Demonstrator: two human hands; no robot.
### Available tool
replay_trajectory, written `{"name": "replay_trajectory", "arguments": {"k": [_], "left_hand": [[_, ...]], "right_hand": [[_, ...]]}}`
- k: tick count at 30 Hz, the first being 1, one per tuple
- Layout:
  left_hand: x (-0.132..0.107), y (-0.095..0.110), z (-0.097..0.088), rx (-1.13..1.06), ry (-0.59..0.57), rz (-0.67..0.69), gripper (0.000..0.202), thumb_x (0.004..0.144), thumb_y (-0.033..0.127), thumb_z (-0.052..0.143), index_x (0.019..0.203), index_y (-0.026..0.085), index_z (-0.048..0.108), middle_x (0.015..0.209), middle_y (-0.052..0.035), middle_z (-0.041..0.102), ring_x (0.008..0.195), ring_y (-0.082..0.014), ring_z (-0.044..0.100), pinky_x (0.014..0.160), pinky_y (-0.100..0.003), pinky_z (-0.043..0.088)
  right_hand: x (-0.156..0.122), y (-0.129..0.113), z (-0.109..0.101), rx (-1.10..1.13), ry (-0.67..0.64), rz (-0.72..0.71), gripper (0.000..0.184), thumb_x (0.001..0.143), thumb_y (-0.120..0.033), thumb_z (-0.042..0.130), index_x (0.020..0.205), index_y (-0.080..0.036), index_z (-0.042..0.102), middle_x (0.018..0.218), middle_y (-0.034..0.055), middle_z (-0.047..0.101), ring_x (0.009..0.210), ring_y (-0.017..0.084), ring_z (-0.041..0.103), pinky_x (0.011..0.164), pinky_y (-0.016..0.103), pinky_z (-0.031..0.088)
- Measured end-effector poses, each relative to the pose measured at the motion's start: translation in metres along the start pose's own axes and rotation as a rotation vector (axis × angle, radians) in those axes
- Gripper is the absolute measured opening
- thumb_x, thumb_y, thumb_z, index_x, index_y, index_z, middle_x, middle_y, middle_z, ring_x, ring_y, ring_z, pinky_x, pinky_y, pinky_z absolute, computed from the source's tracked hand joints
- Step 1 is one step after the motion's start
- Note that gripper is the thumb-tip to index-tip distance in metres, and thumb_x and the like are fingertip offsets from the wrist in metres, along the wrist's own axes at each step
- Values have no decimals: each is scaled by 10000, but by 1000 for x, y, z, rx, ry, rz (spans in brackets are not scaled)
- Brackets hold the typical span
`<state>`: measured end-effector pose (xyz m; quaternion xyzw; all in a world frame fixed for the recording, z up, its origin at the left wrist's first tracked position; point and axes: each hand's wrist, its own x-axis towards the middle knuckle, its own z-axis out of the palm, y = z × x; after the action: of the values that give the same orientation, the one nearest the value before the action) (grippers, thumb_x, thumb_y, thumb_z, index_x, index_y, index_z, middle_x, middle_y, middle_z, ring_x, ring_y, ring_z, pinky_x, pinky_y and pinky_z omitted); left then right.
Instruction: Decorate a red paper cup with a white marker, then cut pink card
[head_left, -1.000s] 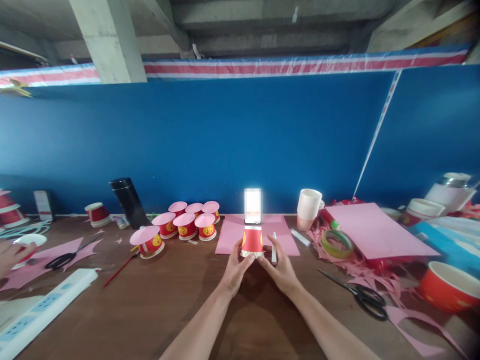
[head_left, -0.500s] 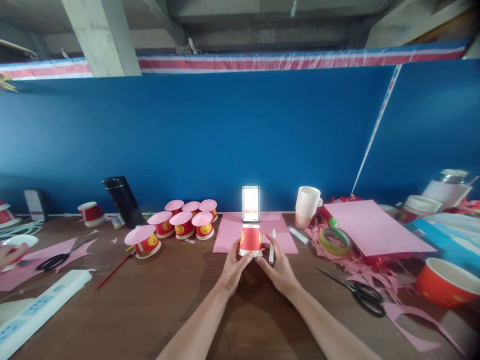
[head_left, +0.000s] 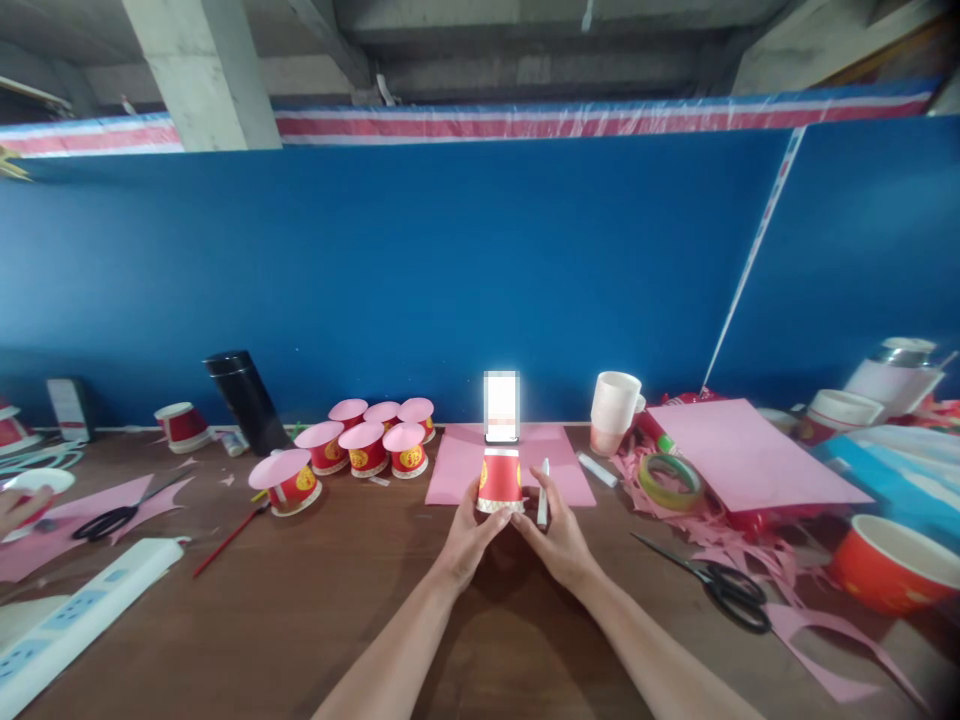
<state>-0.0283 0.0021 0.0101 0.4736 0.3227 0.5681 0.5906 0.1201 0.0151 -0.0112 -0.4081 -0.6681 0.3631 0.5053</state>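
Observation:
A red paper cup with yellow marks stands upside down in front of me, its white rim at the bottom. My left hand is closed round its left side, thumb along the rim. On the other side, my right hand has its thumb at the rim and fingers beside the cup wall. A slim white pen-like stick shows among the right fingers; whether they grip it is unclear. Behind the cup lies a pink paper sheet, with a bright phone propped upright at its back.
Several red cups topped with pink discs stand left, beside a black bottle. Rightward are stacked white cups, tape, scissors and pink scraps. A power strip and another person's hand are far left.

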Motion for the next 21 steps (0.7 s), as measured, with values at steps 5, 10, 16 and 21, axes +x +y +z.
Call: {"name": "replay_trajectory", "arguments": {"k": [5, 10, 16, 21], "left_hand": [[0, -3, -3, 27, 40, -22, 719, 686, 266, 681, 1309, 189, 332, 1143, -112, 599, 1064, -254, 551, 927, -394, 407], [0, -1, -3, 44, 5, -19, 649, 696, 255, 675, 1270, 182, 380, 1177, -115, 580, 1075, -248, 543, 936, -388, 400], [0, 1, -1, 36, 25, -12, 654, 671, 269, 694, 1253, 175, 411, 1119, -107, 613, 1022, -244, 575, 928, -391, 404], [1, -6, -2, 17, 72, 5, 717, 674, 287, 691, 1300, 197, 353, 1098, -108, 624, 1007, -249, 582, 918, -402, 407]], "right_hand": [[0, -2, -1, -8, 8, -12, 624, 793, -319, 579, 1324, -231, 261, 1100, 82, 577, 922, 191, 604, 744, 317, 523], [0, -6, -1, -15, 13, -11, 613, 789, -320, 582, 1317, -221, 287, 1093, 86, 594, 923, 198, 609, 750, 326, 522], [0, -6, -2, -19, -8, -5, 628, 795, -326, 576, 1327, -213, 261, 1101, 94, 589, 936, 204, 607, 761, 335, 519], [-1, -6, -3, -50, 8, -28, 616, 790, -321, 583, 1318, -220, 281, 1121, 94, 574, 966, 207, 593, 816, 362, 498]]}}
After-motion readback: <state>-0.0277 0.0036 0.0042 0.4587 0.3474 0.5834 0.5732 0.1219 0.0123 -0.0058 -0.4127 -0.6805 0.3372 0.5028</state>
